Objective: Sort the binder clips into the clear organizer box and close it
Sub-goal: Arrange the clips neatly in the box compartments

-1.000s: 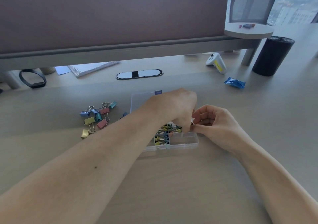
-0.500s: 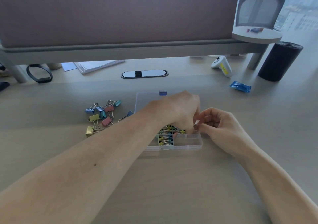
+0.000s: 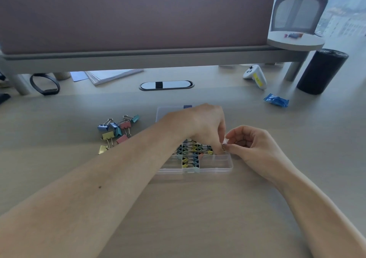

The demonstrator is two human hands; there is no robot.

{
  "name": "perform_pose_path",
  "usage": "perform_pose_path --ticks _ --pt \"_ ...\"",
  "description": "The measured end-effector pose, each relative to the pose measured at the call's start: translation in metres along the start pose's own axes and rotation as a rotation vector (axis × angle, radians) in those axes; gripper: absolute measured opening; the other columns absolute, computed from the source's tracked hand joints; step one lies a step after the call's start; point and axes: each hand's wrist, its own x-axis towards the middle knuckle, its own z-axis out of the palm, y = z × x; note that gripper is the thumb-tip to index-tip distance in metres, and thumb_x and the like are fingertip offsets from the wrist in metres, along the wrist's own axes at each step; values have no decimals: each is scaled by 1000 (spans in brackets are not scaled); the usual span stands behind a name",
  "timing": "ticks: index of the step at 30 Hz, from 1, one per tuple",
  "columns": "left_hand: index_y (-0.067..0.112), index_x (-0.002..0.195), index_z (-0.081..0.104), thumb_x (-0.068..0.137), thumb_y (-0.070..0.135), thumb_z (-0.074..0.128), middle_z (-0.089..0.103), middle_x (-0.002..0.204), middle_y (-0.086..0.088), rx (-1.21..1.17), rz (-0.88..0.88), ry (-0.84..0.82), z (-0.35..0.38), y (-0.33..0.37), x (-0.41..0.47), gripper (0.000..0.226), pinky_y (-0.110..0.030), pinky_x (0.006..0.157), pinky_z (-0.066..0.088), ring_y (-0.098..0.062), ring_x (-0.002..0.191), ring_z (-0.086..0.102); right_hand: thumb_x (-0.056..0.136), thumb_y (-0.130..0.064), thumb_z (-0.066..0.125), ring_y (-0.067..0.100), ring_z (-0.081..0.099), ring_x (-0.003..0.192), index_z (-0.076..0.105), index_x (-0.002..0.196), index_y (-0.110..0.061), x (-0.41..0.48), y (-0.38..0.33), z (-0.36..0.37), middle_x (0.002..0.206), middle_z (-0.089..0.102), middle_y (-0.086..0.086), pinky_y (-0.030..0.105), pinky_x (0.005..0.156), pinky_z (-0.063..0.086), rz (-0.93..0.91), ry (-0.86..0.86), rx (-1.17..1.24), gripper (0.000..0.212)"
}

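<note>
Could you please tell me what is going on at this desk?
A person is sorting binder clips into a clear box. The right hand pinches a small clip over the box's right side; the left hand reaches down beside it, its grip hidden. Several compartments are filled, the lid lies open, and loose clips lie to the left.

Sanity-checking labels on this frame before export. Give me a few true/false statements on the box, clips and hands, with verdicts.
1. The organizer box is open. True.
2. Every clip is already in the box. False: loose clips lie on the desk to its left.
3. The right hand pinches a small item at the box's right side. True.
4. The blue wrapper lies inside the box. False: it lies on the desk, farther back and to the right.
5. The left hand rests on the loose clips. False: it is over the box.
</note>
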Motion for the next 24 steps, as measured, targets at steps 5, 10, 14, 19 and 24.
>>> perform_pose_path --ticks 5,10,14,19,24 --pt "28 88 79 74 38 89 71 84 14 22 18 -26 -2 0 2 20 -34 81 58 -7 84 65 83 -9 84 13 68 73 76 90 -17 1 0 0 84 77 5 40 81 59 3 3 4 14" --pt "28 91 80 74 40 89 70 81 17 -36 44 -22 0 -6 1 23 -29 74 53 -4 82 64 82 -18 86 14 69 72 75 87 -18 -2 2 3 81 76 4 40 77 59 -35 27 -20 12" --pt "28 98 78 77 50 84 73 86 18 -186 81 13 -8 -19 -11 30 -24 77 57 2 82 67 79 -16 87 12 67 69 75 84 -19 -2 0 3 76 75 0 32 72 56 -51 33 -17 14" --pt "29 102 74 88 40 78 76 93 10 -217 49 76 -37 -53 -37 18 -32 84 61 -4 83 72 82 -17 87 9 66 67 75 83 -19 -2 1 4 75 74 -1 26 71 55 -68 34 -26 12" --pt "37 94 73 91 43 72 74 89 19 -64 -90 32 -50 -97 -79 7 -27 79 55 4 79 69 81 -18 87 9 66 67 76 81 -20 -2 1 4 75 75 -1 26 71 55 -73 38 -47 11"
